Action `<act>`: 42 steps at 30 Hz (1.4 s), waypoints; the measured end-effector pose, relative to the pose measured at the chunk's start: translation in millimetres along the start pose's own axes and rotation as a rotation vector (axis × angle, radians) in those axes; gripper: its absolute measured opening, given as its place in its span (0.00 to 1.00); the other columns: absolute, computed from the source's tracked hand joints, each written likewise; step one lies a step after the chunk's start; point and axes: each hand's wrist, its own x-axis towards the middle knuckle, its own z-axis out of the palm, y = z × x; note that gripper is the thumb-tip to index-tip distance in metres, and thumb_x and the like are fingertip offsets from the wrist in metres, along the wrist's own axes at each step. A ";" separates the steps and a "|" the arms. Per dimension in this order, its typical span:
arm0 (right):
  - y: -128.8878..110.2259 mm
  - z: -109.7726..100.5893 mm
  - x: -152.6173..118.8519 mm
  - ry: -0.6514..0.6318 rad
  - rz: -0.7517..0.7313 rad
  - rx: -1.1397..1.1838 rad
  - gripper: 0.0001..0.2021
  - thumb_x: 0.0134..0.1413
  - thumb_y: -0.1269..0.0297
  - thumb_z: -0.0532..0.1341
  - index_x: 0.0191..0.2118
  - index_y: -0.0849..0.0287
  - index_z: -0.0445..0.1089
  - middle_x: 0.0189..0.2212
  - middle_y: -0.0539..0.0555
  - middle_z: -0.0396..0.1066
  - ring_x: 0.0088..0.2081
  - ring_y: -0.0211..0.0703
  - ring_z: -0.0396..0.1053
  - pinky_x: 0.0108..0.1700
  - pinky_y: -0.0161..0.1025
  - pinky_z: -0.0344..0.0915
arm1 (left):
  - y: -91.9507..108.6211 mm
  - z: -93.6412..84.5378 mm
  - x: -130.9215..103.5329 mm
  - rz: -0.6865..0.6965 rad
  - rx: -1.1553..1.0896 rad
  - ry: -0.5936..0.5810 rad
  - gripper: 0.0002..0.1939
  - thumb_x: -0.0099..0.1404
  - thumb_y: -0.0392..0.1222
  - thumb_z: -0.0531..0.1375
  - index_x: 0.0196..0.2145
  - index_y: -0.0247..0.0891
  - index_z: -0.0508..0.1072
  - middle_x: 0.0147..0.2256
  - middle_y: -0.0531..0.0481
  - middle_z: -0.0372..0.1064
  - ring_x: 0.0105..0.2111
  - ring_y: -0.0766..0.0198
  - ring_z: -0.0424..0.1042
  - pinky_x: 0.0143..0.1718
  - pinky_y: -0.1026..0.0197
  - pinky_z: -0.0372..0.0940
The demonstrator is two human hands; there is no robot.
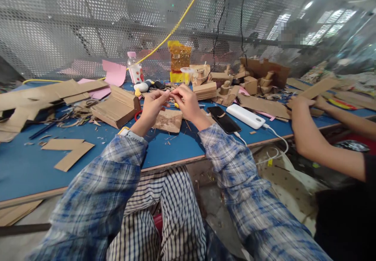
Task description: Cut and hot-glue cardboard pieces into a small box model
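My left hand (154,105) and my right hand (187,101) meet above the blue table, fingertips pinched together. Whatever lies between the fingers is too small or too hidden to make out. Just below them a flat piece of cardboard (168,121) with a rough, torn surface rests on the table. Part of a red ring-shaped handle (138,115) shows beside my left wrist. To the right of my right hand lie a black phone (225,120) and a white power bank (245,116) with a cable plugged into it.
A folded cardboard box piece (116,106) and cardboard strips (69,150) lie on the left. A pink-capped bottle (135,68) and a yellow bag (179,61) stand behind. Cardboard constructions (266,77) crowd the back right. A co-worker's arm (311,128) reaches in holding cardboard.
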 end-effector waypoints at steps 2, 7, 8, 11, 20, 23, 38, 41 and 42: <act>-0.3 1.9 -0.9 0.017 -0.021 -0.005 0.09 0.68 0.68 0.56 0.33 0.56 0.65 0.34 0.53 0.66 0.40 0.44 0.66 0.46 0.43 0.65 | 0.1 1.1 -1.3 -0.019 -0.018 0.012 0.10 0.66 0.39 0.63 0.27 0.34 0.74 0.25 0.52 0.69 0.20 0.74 0.67 0.18 0.72 0.55; -2.0 4.6 -2.3 0.042 -0.042 -0.017 0.10 0.68 0.69 0.55 0.32 0.56 0.65 0.34 0.53 0.66 0.40 0.44 0.65 0.45 0.44 0.65 | -2.6 -0.2 -0.4 0.078 0.065 0.012 0.11 0.64 0.43 0.66 0.26 0.34 0.74 0.24 0.52 0.69 0.20 0.72 0.68 0.18 0.71 0.56; -2.5 4.7 -2.4 0.043 -0.042 -0.021 0.10 0.68 0.69 0.55 0.32 0.56 0.66 0.34 0.53 0.66 0.40 0.43 0.65 0.45 0.43 0.65 | -4.0 -1.1 0.5 0.126 0.104 0.007 0.11 0.63 0.43 0.67 0.26 0.34 0.74 0.24 0.52 0.69 0.20 0.72 0.68 0.18 0.71 0.57; -4.0 5.5 -2.8 0.047 -0.018 -0.017 0.09 0.67 0.69 0.56 0.32 0.56 0.67 0.33 0.53 0.66 0.37 0.42 0.65 0.42 0.41 0.64 | -8.9 -3.6 3.2 0.256 0.211 0.010 0.10 0.63 0.41 0.66 0.26 0.35 0.74 0.23 0.52 0.69 0.20 0.71 0.67 0.20 0.69 0.58; -14.3 18.3 -7.1 0.125 0.074 0.064 0.10 0.66 0.67 0.56 0.30 0.56 0.66 0.31 0.53 0.66 0.36 0.43 0.65 0.42 0.42 0.62 | -12.2 -4.2 0.5 0.371 0.475 0.101 0.11 0.67 0.37 0.58 0.26 0.37 0.69 0.22 0.55 0.67 0.19 0.70 0.68 0.23 0.68 0.60; -22.7 19.7 -6.8 0.163 0.166 0.085 0.10 0.65 0.67 0.56 0.29 0.55 0.65 0.31 0.53 0.68 0.37 0.44 0.65 0.44 0.43 0.63 | -11.6 -2.5 -0.1 0.338 0.433 0.087 0.11 0.68 0.37 0.57 0.26 0.38 0.68 0.21 0.56 0.65 0.18 0.70 0.67 0.23 0.68 0.59; -17.4 23.0 -2.6 0.095 0.365 0.378 0.11 0.63 0.58 0.57 0.30 0.56 0.64 0.29 0.50 0.67 0.32 0.39 0.66 0.37 0.38 0.64 | -8.6 -3.2 1.7 0.254 0.384 0.092 0.14 0.68 0.38 0.59 0.24 0.37 0.70 0.16 0.56 0.63 0.17 0.70 0.61 0.24 0.67 0.57; -19.7 23.6 -4.2 0.090 0.274 0.310 0.13 0.66 0.52 0.55 0.34 0.56 0.65 0.32 0.52 0.68 0.37 0.41 0.66 0.41 0.39 0.65 | -7.8 -2.4 1.8 0.177 0.277 0.109 0.15 0.67 0.38 0.59 0.22 0.37 0.69 0.16 0.56 0.62 0.17 0.70 0.61 0.21 0.67 0.55; -20.6 23.5 -4.4 0.083 0.271 0.289 0.14 0.66 0.50 0.55 0.35 0.55 0.64 0.33 0.52 0.68 0.37 0.41 0.66 0.41 0.39 0.65 | -7.3 -2.0 1.8 0.149 0.230 0.099 0.15 0.67 0.39 0.59 0.22 0.37 0.69 0.16 0.56 0.62 0.17 0.70 0.61 0.20 0.68 0.55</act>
